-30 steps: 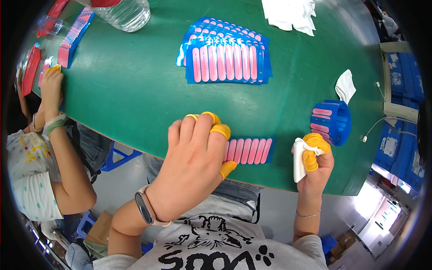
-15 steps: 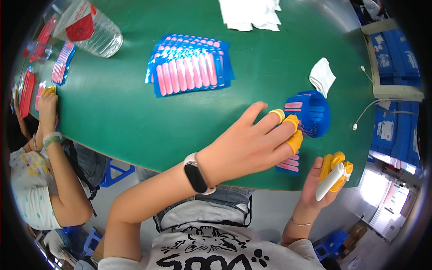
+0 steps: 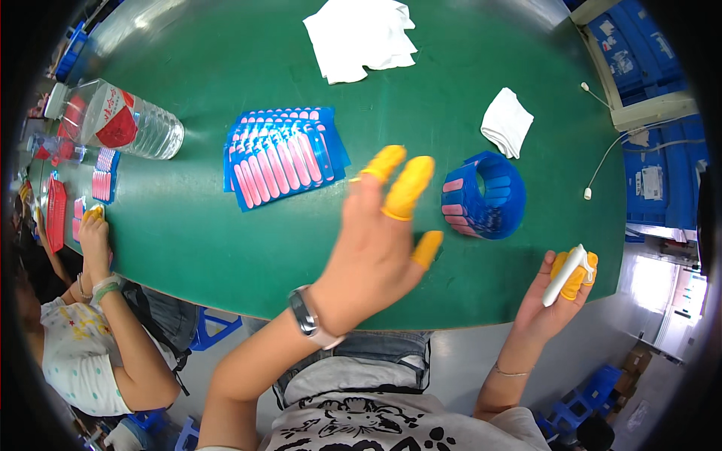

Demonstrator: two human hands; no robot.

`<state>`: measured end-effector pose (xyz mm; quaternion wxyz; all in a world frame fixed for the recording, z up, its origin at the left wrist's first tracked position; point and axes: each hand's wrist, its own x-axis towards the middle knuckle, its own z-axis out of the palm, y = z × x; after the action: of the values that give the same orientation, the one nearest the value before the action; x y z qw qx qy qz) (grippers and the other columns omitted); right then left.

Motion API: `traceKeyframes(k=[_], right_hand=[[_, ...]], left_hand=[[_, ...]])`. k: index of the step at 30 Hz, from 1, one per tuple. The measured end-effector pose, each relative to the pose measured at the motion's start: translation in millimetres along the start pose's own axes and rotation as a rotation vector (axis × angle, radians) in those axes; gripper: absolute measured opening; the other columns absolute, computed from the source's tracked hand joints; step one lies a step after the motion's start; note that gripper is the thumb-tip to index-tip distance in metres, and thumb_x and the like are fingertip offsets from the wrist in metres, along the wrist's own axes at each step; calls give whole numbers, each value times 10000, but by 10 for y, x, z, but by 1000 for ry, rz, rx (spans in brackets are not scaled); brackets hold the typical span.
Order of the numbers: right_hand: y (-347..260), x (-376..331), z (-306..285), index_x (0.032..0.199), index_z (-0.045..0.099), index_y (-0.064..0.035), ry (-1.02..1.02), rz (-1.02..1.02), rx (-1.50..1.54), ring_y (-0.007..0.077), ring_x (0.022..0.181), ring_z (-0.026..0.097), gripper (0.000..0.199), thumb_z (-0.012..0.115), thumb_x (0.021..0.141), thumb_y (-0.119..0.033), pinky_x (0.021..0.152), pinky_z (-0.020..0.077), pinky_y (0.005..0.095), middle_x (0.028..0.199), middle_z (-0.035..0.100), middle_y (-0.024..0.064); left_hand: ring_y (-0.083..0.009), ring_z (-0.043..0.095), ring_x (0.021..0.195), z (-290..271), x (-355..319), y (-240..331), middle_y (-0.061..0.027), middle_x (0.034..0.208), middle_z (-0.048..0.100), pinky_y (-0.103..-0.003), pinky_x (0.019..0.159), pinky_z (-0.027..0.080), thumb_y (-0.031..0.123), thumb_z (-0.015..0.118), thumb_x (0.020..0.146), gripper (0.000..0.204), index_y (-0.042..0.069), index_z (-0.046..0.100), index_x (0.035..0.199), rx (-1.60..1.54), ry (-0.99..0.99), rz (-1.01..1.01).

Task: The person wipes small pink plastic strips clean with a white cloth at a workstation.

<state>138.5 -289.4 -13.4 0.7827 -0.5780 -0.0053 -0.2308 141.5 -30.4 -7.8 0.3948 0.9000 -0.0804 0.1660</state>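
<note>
My left hand (image 3: 372,248), with yellow finger cots on several fingertips, hovers over the green table with fingers spread and nothing in them. To its right a blue film sheet with pink strips (image 3: 481,197) stands curled into a loop, apart from the hand. A fanned stack of similar blue-and-pink sheets (image 3: 282,161) lies to its left. My right hand (image 3: 553,293), also in yellow finger cots, is closed around a slim white bar-shaped piece (image 3: 565,276) at the table's right front edge. Exactly what the white piece is, I cannot tell.
White cloths (image 3: 361,37) lie at the far side, and a smaller folded white cloth (image 3: 508,122) lies beyond the curled sheet. A large water bottle (image 3: 128,124) stands at left. Another person's hand (image 3: 94,233) works at the left edge. Blue crates (image 3: 654,177) stand at right.
My left hand has come off the curled sheet and moved left, its fingers now spread. My right hand still holds the white piece. The whole view has shifted a little.
</note>
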Motion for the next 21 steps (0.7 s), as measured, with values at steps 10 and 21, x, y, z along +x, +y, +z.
traceKeyframes(k=[10, 21], right_hand=[[-11, -189, 357, 1125, 596, -62, -73, -52, 18, 225, 892, 593, 213, 619, 933, -151, 759, 483, 398, 1117, 611, 96], [42, -543, 1560, 1014, 724, -69, -988, -248, -667, 203, 755, 593, 243, 743, 773, -87, 629, 483, 342, 962, 625, 88]], left_hand=[[-470, 370, 1304, -820, -639, -332, -221, 1433, 408, -603, 1075, 276, 231, 778, 785, 539, 46, 614, 1264, 675, -20, -284], [-340, 504, 1163, -869, -1248, 69, -86, 1124, 592, -672, 1065, 247, 366, 743, 809, 443, 70, 682, 1133, 302, -201, -237]])
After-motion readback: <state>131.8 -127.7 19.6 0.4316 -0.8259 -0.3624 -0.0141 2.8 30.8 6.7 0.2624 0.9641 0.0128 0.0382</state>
